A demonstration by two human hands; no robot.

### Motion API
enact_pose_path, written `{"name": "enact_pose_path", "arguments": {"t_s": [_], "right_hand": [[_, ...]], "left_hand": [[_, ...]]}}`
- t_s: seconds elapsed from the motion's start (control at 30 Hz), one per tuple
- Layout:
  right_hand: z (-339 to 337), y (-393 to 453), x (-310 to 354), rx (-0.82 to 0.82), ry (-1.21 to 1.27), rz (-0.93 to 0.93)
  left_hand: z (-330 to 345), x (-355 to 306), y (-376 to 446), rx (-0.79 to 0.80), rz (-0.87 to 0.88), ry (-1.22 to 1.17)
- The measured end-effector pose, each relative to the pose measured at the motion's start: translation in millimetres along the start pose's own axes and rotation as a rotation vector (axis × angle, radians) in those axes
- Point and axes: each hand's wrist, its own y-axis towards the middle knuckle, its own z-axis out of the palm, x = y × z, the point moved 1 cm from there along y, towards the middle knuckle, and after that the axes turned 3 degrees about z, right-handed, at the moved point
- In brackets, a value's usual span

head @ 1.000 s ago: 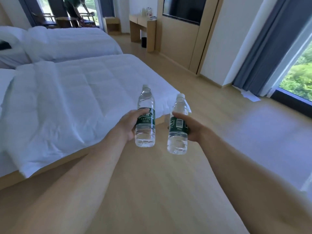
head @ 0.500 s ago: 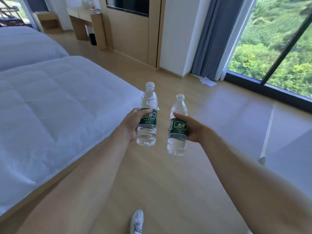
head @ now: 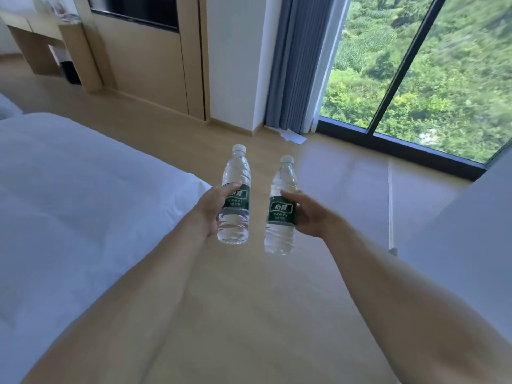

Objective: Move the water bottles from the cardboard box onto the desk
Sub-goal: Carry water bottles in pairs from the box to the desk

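My left hand (head: 213,210) is wrapped around 1 water bottle (head: 235,198) at its green label, and my right hand (head: 310,216) clasps the other bottle (head: 281,209) the same way; both are upright, carried just apart in front of me. Since a second ago the view has swung right: the far bed is gone and the window (head: 415,65) now fills the space beyond my right grip. The desk (head: 41,37) sits far off past my left grip, so I judge I'm turning away from it. The bed (head: 69,203) flanks my left; open floor (head: 249,314) lies below.
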Motion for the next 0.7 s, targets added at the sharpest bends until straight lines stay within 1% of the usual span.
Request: {"name": "enact_pose_path", "arguments": {"t_s": [0.13,0.27,0.37,0.43,0.53,0.7], "right_hand": [[-10,25,16,-0.081,-0.050,-0.072],[-29,52,29,-0.109,-0.120,-0.068],[-44,74,45,-0.089,-0.174,-0.058],[-55,94,59,-0.072,-0.178,-0.069],[-72,131,83,-0.056,-0.171,-0.088],[-107,195,136,0.006,-0.179,-0.092]], "left_hand": [[1,-12,33,0.027,-0.020,-0.010],[5,-26,65,0.030,-0.008,-0.017],[10,-38,90,0.062,0.005,-0.011],[14,-45,111,0.064,0.029,0.054],[24,-57,146,-0.020,0.050,0.175],[51,-80,218,-0.041,0.087,0.162]]}}
